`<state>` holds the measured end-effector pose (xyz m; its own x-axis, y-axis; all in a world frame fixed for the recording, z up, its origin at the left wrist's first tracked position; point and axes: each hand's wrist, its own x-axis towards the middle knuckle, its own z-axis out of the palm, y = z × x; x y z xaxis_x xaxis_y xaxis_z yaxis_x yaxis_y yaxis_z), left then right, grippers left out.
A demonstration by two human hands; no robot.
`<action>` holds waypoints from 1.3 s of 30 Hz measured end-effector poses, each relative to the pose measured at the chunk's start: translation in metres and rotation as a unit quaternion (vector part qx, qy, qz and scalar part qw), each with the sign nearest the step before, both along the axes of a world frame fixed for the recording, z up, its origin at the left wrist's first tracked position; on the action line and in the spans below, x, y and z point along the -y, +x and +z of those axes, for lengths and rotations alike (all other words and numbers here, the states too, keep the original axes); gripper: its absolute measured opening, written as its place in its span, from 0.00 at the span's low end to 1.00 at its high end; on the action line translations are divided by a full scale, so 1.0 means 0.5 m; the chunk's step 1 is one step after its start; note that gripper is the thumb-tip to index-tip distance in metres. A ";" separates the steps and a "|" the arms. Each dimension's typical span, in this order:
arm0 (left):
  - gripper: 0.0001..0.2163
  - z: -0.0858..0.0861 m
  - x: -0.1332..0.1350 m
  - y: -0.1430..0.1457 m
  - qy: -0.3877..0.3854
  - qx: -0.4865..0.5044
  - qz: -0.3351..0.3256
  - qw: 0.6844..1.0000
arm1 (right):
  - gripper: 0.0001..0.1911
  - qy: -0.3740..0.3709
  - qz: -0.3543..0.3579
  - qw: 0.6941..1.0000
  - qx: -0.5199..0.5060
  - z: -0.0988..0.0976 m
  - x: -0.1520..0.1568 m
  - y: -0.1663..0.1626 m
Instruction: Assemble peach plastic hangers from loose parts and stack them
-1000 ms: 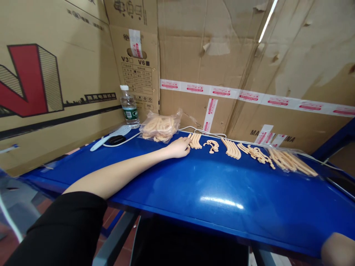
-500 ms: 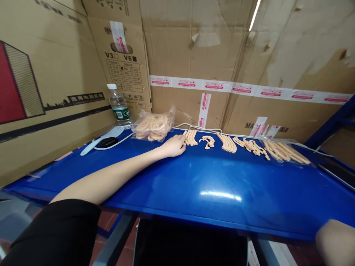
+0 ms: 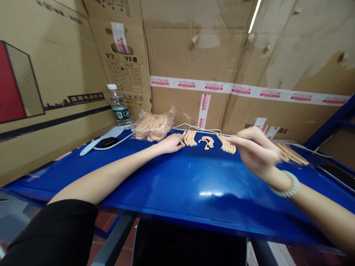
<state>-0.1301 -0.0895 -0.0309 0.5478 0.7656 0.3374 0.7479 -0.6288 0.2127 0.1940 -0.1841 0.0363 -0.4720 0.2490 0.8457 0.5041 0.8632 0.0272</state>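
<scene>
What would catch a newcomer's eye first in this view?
Probably the glossy blue table stretching across the middle, walled in by brown cardboard behind. Next come the two hands: the left hand beside a row of curved tan pieces, the right hand, slightly blurred, near a second row, with a pale beaded bracelet on its wrist.

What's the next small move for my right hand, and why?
Probably ease the right hand gently onto the right row of curved strips: its fingertips overlap that row's edge in view, though contact can't be told. The left hand lies at the left row's edge, so it could likely wait.
</scene>
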 end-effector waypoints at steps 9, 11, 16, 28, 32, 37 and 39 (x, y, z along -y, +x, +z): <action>0.07 0.002 0.006 0.000 0.042 -0.016 -0.009 0.999 | 0.17 -0.348 -0.072 0.919 0.172 -0.052 -0.213 -0.037; 0.08 0.005 0.014 0.004 0.063 0.006 0.009 0.998 | 0.14 -0.364 -0.070 0.910 0.185 -0.067 -0.221 -0.039; 0.08 0.016 0.044 0.031 0.103 0.164 -0.025 0.981 | 0.11 -0.394 -0.037 0.913 0.102 -0.088 -0.228 -0.038; 0.09 0.006 0.142 0.125 -0.150 0.473 -0.101 0.863 | 0.24 -0.532 0.092 0.795 -0.277 -0.093 -0.082 -0.064; 0.11 -0.015 0.160 0.143 -0.186 0.491 -0.100 0.845 | 0.24 -0.572 0.113 0.737 -0.342 -0.126 -0.039 -0.084; 0.13 -0.031 0.169 0.149 -0.166 0.484 -0.094 0.854 | 0.25 -0.596 0.124 0.694 -0.385 -0.145 -0.033 -0.092; 0.15 -0.035 0.165 0.147 -0.155 0.474 -0.079 0.863 | 0.25 -0.607 0.129 0.685 -0.382 -0.147 -0.031 -0.093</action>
